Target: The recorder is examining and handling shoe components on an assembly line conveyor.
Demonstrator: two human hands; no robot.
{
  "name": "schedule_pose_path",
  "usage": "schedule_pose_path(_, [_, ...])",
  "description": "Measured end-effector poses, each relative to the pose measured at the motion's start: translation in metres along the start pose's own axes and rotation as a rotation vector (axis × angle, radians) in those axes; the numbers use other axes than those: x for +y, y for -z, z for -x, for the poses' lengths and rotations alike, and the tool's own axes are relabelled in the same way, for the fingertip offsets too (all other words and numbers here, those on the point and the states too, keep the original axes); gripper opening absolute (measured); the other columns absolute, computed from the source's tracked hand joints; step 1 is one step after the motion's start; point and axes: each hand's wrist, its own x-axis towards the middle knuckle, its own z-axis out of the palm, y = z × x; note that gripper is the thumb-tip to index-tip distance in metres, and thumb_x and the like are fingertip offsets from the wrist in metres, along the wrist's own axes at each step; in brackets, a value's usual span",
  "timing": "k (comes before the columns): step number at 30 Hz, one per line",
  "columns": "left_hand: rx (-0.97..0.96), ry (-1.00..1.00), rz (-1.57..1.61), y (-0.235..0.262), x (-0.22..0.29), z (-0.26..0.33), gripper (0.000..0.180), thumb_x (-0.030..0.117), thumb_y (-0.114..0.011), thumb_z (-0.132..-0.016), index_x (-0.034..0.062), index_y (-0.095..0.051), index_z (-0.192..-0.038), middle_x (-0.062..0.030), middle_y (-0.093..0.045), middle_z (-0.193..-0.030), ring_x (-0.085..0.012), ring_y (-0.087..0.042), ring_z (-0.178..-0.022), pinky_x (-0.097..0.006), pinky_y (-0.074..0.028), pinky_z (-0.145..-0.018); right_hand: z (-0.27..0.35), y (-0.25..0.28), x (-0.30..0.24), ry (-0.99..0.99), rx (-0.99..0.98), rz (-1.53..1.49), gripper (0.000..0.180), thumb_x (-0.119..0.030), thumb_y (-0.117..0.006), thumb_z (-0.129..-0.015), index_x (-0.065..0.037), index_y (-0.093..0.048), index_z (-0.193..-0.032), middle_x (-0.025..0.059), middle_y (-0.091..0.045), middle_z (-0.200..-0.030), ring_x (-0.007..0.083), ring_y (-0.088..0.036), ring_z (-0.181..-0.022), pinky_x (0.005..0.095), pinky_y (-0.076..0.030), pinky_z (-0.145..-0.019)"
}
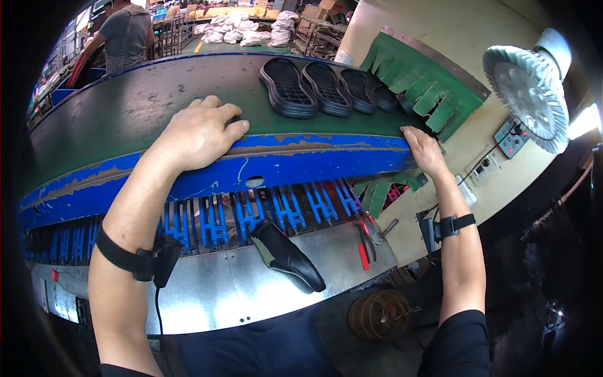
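Note:
My left hand (202,133) lies over the near edge of a dark green conveyor belt (151,107), fingers loosely bent and thumb apart, with nothing in it. At the belt's right end my right hand (424,149) rests on the blue side rail (326,151), also holding nothing. Between the hands, on the belt, several black shoe soles (287,88) stand in a row, their gridded insides facing up. The rightmost ones are partly under a slit green curtain (414,75). Below the rail, a black and grey-green shoe (286,256) lies tilted on a metal shelf (207,283).
Blue racks (213,223) line the space under the rail. Red-handled pliers (364,245) lie at the shelf's right end. A grey fan-like disc (526,94) and a control box (512,135) are at the right. A person (125,38) stands beyond the belt, near white sacks (232,28).

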Motion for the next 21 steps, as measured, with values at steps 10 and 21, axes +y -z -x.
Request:
schedule_pose_path(10, [0.003,-0.046,-0.024,0.0,0.001,0.004,0.046,0.041,-0.048,-0.098,0.0061,-0.064,-0.124,-0.02,-0.06,-0.122,-0.038,-0.055,-0.117,-0.046,-0.044,-0.101,-0.058,-0.005,0.008,-0.313,0.201,0.194,0.063,-0.021,-0.069,-0.087,-0.005,-0.045,-0.144,0.022,-0.059,-0.133,0.0384,-0.057,-0.123,0.0429,-0.045,-0.104])
schedule_pose_path(21, [-0.033,-0.018,-0.037,0.003,0.002,0.005,0.048,0.042,-0.049,-0.098,0.0064,-0.062,-0.128,-0.0203,-0.058,-0.128,-0.0374,-0.053,-0.122,-0.046,-0.042,-0.104,-0.057,-0.061,-0.212,0.206,-0.223,0.108,0.076,-0.068,-0.058,-0.085,-0.013,-0.059,-0.137,0.0302,-0.043,-0.145,0.0442,-0.04,-0.137,0.0538,-0.026,-0.114])
